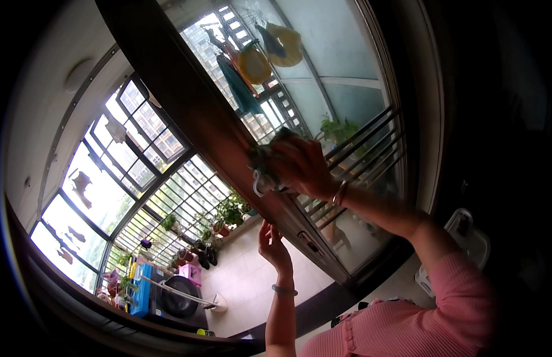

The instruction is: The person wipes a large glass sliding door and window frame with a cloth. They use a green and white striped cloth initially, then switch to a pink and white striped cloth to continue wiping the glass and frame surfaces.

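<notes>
A sliding glass door with a dark brown frame (pixel 213 128) stands tilted across the view. My right hand (pixel 303 163) presses a crumpled greyish cloth (pixel 261 172) against the frame, above the recessed handle (pixel 309 239). Its fingers are closed over the cloth, and part of the cloth is hidden beneath them. Lower down, my left hand (pixel 273 247) is at the frame's edge, fingers bent and closed against it. The fingertips are partly hidden there.
Beyond the door lies a tiled balcony (pixel 243 271) with potted plants (pixel 228 211) along a railing. A black round basin (pixel 179 294), a pink stool (pixel 191 273) and a blue box (pixel 142 288) stand there. Laundry (pixel 255 65) hangs behind the glass. A white plastic chair (pixel 469 238) is at the right.
</notes>
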`<state>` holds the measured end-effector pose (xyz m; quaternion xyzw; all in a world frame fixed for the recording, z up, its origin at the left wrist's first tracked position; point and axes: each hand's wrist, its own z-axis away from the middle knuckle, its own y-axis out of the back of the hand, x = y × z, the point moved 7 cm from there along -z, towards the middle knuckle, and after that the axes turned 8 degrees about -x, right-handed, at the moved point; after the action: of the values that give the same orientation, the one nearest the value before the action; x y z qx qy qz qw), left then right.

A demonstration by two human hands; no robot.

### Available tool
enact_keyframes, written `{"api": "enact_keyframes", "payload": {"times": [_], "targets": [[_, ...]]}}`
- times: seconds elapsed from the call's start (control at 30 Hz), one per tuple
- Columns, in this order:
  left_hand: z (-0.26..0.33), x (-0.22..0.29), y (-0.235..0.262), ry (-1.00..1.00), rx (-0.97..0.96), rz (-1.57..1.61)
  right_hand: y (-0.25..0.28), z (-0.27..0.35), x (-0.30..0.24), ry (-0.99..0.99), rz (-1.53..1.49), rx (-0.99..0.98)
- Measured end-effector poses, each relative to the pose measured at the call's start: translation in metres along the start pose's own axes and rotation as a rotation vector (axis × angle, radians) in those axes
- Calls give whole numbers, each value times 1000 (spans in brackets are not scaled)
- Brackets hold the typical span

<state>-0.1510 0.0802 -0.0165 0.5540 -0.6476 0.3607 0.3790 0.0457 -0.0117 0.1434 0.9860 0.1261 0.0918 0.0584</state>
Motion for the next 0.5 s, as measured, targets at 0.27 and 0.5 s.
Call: {"api": "enact_keyframes", "payload": {"times": [0.27, 0.5], "targets": [[8, 9, 13, -57, 41, -149, 3, -182, 49, -17, 102, 204], [8, 11, -12, -59, -71, -21, 39, -323, 106, 59, 210, 638]]}}
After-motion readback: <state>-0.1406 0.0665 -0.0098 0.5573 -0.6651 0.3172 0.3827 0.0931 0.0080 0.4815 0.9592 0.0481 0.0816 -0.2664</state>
